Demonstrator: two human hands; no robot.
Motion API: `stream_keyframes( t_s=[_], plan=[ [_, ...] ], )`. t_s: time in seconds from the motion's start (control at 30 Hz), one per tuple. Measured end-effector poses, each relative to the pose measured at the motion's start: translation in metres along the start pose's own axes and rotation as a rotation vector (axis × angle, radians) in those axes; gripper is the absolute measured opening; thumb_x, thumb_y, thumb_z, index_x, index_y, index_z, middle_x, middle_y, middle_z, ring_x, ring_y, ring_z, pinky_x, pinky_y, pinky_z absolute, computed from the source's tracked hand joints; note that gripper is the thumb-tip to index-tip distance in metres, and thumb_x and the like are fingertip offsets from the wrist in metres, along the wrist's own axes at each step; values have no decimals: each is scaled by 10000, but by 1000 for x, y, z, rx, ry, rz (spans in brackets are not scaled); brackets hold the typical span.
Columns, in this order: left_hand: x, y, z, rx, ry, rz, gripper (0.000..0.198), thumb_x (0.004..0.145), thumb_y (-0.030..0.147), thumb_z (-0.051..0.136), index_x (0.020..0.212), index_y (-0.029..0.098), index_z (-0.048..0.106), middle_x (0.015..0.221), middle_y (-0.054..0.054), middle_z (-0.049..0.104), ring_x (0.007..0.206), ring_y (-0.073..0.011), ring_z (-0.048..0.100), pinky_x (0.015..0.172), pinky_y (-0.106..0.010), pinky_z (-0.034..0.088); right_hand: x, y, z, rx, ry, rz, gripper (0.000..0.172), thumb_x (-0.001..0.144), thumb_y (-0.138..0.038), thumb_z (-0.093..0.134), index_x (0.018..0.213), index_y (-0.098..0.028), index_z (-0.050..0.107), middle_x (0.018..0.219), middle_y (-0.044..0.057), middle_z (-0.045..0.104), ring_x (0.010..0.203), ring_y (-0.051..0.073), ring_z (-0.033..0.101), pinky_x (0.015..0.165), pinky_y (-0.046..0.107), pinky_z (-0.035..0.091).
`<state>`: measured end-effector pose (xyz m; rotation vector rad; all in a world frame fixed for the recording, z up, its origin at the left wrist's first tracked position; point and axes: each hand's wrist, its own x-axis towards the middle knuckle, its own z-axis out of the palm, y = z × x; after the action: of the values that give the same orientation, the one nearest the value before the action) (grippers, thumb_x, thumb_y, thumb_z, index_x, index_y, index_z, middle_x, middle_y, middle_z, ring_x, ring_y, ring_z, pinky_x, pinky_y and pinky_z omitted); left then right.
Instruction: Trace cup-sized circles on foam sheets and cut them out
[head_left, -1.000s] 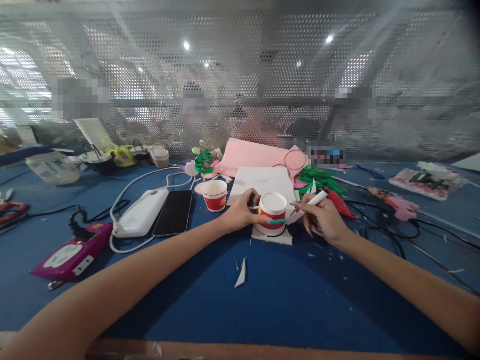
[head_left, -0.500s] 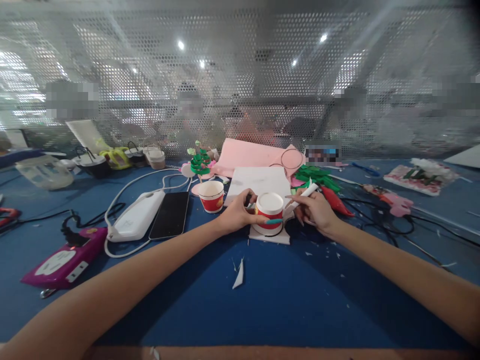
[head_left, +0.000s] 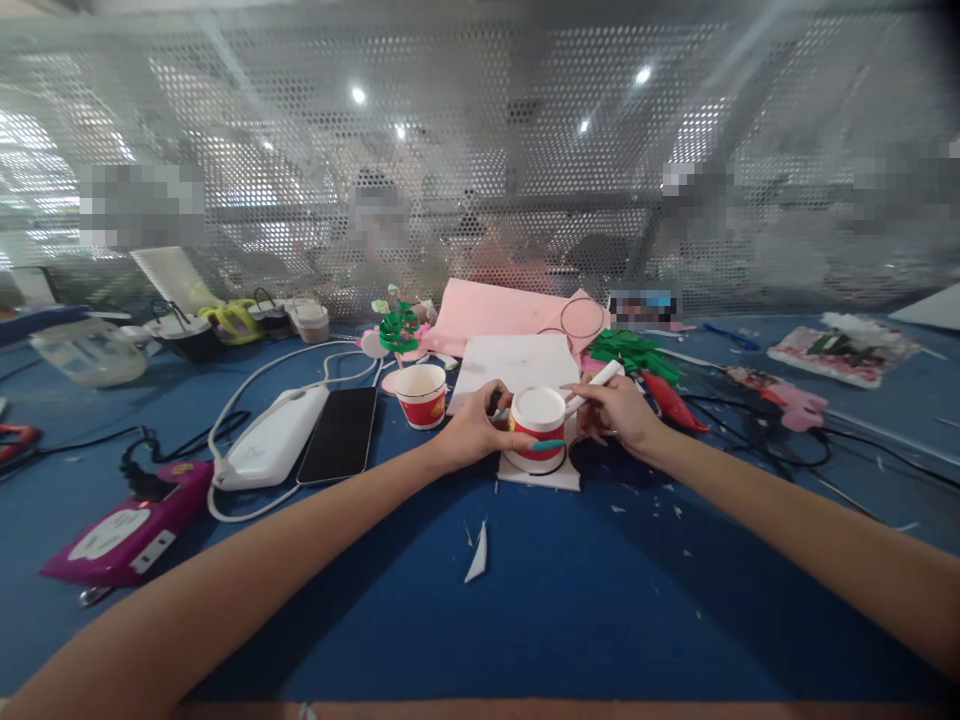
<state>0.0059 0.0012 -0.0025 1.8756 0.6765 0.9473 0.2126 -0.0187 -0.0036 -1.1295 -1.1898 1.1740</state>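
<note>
My left hand (head_left: 480, 425) is closed on a red-and-white paper cup (head_left: 537, 430), its thumb with a teal nail lying across the front. Bottom up, the cup stands on a small white sheet (head_left: 547, 480) with a dark line curving beside its rim. In my right hand (head_left: 619, 410) is a white marker (head_left: 601, 379), pinched and slanting down toward the cup's right side. Whether its tip touches the cup or the sheet is hard to make out. Left of the hands, a second paper cup (head_left: 422, 408) stands upright, with a green paper plant (head_left: 397, 328) behind it.
A white sheet (head_left: 510, 362) and pink sheet (head_left: 487, 310) lie behind the hands. At left are a phone (head_left: 337, 432), a white power bank (head_left: 275, 440) and a purple power strip (head_left: 131, 530). A white scrap (head_left: 477, 555) lies in front; green paper (head_left: 634, 352) and cables sit right.
My right hand has shifted left with the marker, bringing it closer to the cup and at a lower slant. My left hand keeps its hold on the cup.
</note>
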Motion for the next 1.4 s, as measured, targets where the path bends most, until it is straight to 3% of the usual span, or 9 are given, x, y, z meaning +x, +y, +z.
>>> stream_keyframes(
  t_s=[0.1,0.2,0.7,1.03,1.2,1.4],
  plan=[
    [0,-3,0,-19,-2,-6,561,482,332,797,694,201,294,681,63,328,617,-75,302,549,-205,267,2,-2,2,11,-13,46,216,584,-320,678,586,-172,521,393,8,587,265,134,493,242,191,296],
    [0,-3,0,-27,-12,1,549,498,314,792,696,202,292,681,63,321,620,-75,298,550,-204,263,4,-3,4,28,-39,62,221,585,-305,684,596,-175,506,403,8,595,279,130,509,245,166,246],
    [1,-1,0,-13,2,26,548,492,316,792,671,198,287,670,65,318,610,-73,289,544,-207,248,19,-4,7,4,-58,147,157,651,-218,653,593,-156,521,362,-19,523,272,83,444,250,157,255],
    [1,-1,-1,48,3,6,546,496,339,788,666,199,288,652,69,307,600,-76,282,543,-213,247,-15,-7,-2,-3,56,102,212,660,-307,638,594,-164,496,341,10,530,222,95,400,225,173,192],
    [0,1,-1,73,7,24,537,503,357,781,659,196,293,643,67,318,593,-74,283,541,-215,242,-37,-6,1,-6,128,52,302,629,-371,688,605,-183,453,357,-8,537,222,96,407,230,171,232],
    [-1,4,-1,56,1,3,512,509,353,776,659,194,313,625,66,344,568,-70,298,526,-219,238,-65,-3,7,-108,111,-39,329,697,-449,641,638,-200,435,404,-32,544,259,90,435,256,168,253]
  ],
)
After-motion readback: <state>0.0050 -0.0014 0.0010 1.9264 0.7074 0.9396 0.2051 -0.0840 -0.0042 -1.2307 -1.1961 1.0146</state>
